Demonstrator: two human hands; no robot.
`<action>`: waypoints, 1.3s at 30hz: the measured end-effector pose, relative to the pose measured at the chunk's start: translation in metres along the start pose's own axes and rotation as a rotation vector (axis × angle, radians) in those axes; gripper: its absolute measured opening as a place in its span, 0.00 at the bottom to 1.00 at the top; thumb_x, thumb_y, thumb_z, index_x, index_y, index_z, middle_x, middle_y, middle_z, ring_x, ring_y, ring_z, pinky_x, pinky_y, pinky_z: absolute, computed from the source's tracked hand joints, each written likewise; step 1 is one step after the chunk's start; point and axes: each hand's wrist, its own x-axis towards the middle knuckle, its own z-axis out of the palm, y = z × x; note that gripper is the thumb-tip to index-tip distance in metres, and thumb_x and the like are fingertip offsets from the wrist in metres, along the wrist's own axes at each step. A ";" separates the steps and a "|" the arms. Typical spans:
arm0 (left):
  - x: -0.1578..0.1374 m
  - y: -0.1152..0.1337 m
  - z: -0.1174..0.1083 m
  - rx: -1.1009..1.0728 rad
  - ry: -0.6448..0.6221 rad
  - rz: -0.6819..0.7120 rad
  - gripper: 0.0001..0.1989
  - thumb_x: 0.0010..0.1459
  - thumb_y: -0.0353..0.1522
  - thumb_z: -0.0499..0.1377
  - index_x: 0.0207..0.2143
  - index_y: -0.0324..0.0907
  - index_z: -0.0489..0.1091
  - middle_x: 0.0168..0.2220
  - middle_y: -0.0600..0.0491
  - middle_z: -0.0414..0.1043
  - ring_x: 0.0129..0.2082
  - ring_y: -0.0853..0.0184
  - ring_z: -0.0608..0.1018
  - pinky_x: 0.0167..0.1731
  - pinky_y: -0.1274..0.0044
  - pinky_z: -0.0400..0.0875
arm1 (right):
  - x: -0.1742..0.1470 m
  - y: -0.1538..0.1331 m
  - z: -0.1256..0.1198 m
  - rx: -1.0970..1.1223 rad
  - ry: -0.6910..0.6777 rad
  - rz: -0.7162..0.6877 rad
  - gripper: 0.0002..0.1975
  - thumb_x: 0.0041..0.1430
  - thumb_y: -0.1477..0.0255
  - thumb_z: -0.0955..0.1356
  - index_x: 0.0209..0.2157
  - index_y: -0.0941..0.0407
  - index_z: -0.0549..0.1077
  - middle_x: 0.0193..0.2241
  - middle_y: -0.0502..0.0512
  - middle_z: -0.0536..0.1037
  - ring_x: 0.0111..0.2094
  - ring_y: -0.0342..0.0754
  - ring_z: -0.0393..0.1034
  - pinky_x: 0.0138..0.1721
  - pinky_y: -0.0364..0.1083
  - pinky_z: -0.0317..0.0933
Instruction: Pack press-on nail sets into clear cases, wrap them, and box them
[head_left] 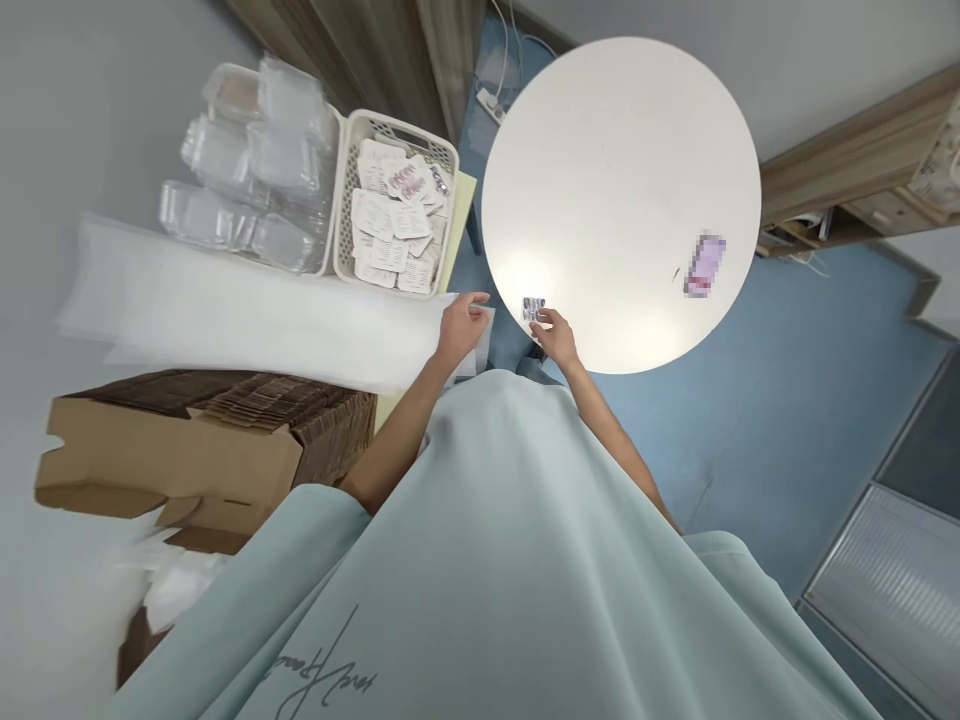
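My right hand (556,337) is at the near left edge of a round white table (622,150), fingers bent round the right side of a small silvery blister pack (532,307). The pack shows rows of shiny bumps; the fingers cover its right end. My left hand (463,322) is apart from it on the left, over the end of long translucent white sheets (300,325). Its index finger and thumb are spread, with nothing visible between them. Whether it touches the sheets I cannot tell.
A white basket (340,200) of small white printed packs stands at the left, beside stacked clear plastic boxes (281,150). Folded brown cardboard boxes (172,450) lie nearer. A pixelated purple object (705,265) rests on the table's right side. A power strip (490,105) is behind.
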 end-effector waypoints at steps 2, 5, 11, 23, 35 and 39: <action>-0.003 0.001 -0.020 -0.048 0.051 0.010 0.16 0.68 0.27 0.63 0.57 0.43 0.81 0.63 0.44 0.86 0.56 0.58 0.89 0.65 0.63 0.84 | -0.001 -0.023 0.005 -0.003 -0.021 -0.077 0.23 0.67 0.61 0.73 0.61 0.52 0.78 0.60 0.63 0.86 0.47 0.56 0.86 0.63 0.62 0.79; -0.006 -0.002 -0.051 -0.123 0.148 0.036 0.15 0.69 0.29 0.64 0.57 0.43 0.80 0.63 0.43 0.85 0.57 0.58 0.89 0.64 0.63 0.85 | -0.004 -0.063 0.014 -0.029 -0.067 -0.203 0.23 0.68 0.59 0.72 0.61 0.51 0.78 0.57 0.61 0.88 0.45 0.55 0.86 0.62 0.63 0.79; -0.002 -0.027 -0.126 -0.118 0.409 0.109 0.16 0.69 0.29 0.63 0.57 0.44 0.79 0.61 0.44 0.85 0.56 0.56 0.89 0.62 0.63 0.86 | -0.008 -0.139 0.049 -0.043 -0.192 -0.375 0.22 0.70 0.59 0.72 0.60 0.52 0.80 0.53 0.60 0.90 0.45 0.56 0.87 0.60 0.61 0.80; 0.064 -0.086 -0.227 0.113 0.580 0.068 0.31 0.62 0.39 0.76 0.66 0.47 0.76 0.78 0.38 0.68 0.82 0.39 0.65 0.86 0.46 0.51 | -0.019 -0.216 0.102 -0.090 -0.311 -0.514 0.20 0.73 0.58 0.72 0.59 0.53 0.81 0.49 0.58 0.89 0.47 0.54 0.86 0.58 0.56 0.79; 0.084 -0.075 -0.228 0.074 0.521 0.064 0.38 0.55 0.48 0.77 0.66 0.50 0.76 0.78 0.41 0.70 0.83 0.36 0.62 0.85 0.41 0.50 | -0.031 -0.203 0.086 -0.079 -0.277 -0.452 0.18 0.73 0.58 0.71 0.57 0.52 0.83 0.49 0.57 0.90 0.45 0.53 0.86 0.58 0.56 0.79; 0.096 -0.067 -0.239 0.238 0.447 -0.014 0.40 0.55 0.43 0.76 0.68 0.44 0.75 0.73 0.36 0.75 0.79 0.33 0.66 0.83 0.39 0.56 | -0.037 -0.195 0.077 -0.058 -0.266 -0.433 0.21 0.73 0.54 0.72 0.58 0.52 0.83 0.51 0.58 0.90 0.46 0.53 0.85 0.58 0.56 0.80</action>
